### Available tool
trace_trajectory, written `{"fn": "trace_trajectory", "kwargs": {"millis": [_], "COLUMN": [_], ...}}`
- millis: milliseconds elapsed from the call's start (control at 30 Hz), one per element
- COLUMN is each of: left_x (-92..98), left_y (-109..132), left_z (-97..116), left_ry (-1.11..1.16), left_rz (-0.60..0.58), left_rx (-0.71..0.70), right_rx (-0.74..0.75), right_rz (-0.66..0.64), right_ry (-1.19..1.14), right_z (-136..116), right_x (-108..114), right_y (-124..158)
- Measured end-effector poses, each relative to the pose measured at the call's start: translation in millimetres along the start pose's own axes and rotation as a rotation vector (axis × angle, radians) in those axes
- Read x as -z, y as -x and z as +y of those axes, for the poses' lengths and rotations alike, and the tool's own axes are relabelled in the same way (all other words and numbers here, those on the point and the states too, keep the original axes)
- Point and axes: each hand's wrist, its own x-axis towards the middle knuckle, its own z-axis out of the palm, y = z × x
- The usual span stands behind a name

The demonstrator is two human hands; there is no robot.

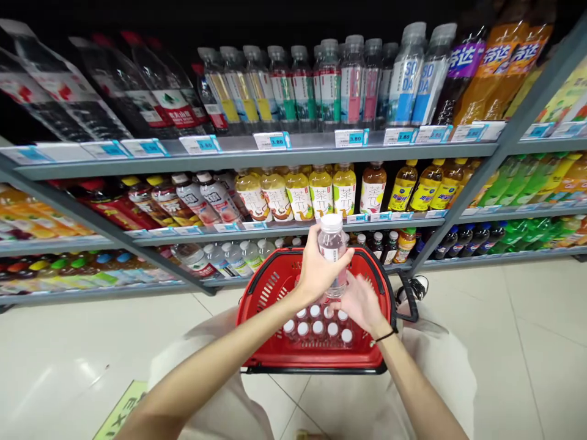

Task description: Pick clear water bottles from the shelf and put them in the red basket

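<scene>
My left hand (321,269) is wrapped round a clear drink bottle (332,238) with a white cap and a white and pink label. The bottle is upright above a red shopping basket (316,362). Close to the bottle's lower end is my right hand (362,304), slightly blurred, its fingers apart; whether it touches the bottle I cannot tell. Several white-capped bottles (318,330) stand in rows inside the basket, partly hidden by my hands.
Shelves (302,148) of drinks stretch across in front, with price tags along their edges. Similar soda bottles (330,82) stand on the upper shelf. The basket's black handle (408,299) hangs at its right side. A shoe (415,287) is beside it on the tiled floor (513,342).
</scene>
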Motion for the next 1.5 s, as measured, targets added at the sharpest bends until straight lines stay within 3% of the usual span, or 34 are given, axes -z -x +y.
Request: {"fn": "trace_trajectory", "kwargs": {"millis": [100,233,500,600,733,833,900,1033,1200,1500], "left_x": [3.3,9.6,15.0,22.4,30.6,28.3,22.5,3.6,-26.0,-95.2], "left_y": [16,19,11,-5,-21,-24,-24,-18,16,81], "left_z": [-30,-47,-46,-48,-53,-56,-59,-80,-132,-224], "left_ry": [-0.042,0.141,0.274,0.326,0.387,0.331,0.257,0.187,-0.122,-0.572], "left_rz": [0.032,-0.085,-0.095,-0.179,-0.272,-0.314,-0.347,-0.335,-0.355,-0.683], "left_rx": [0.060,0.020,0.009,0.056,0.195,0.293,0.314,0.359,0.277,0.263], "right_rx": [-0.075,-0.162,-0.179,-0.085,0.186,0.369,0.415,0.318,0.350,0.354], "right_rz": [-0.039,-0.085,-0.064,0.071,0.402,0.523,0.551,0.544,0.625,0.591], "right_ry": [-0.154,-0.209,-0.194,-0.066,0.292,0.558,0.776,1.085,1.106,1.167], "right_z": [25,45,23,15,13,8,2,-12,-24,-29], "right_x": [-11,-9,-2,7,26,42,53,73,92,107], "right_y": [8,18,27,28,31,37,43,56,70,86]}}
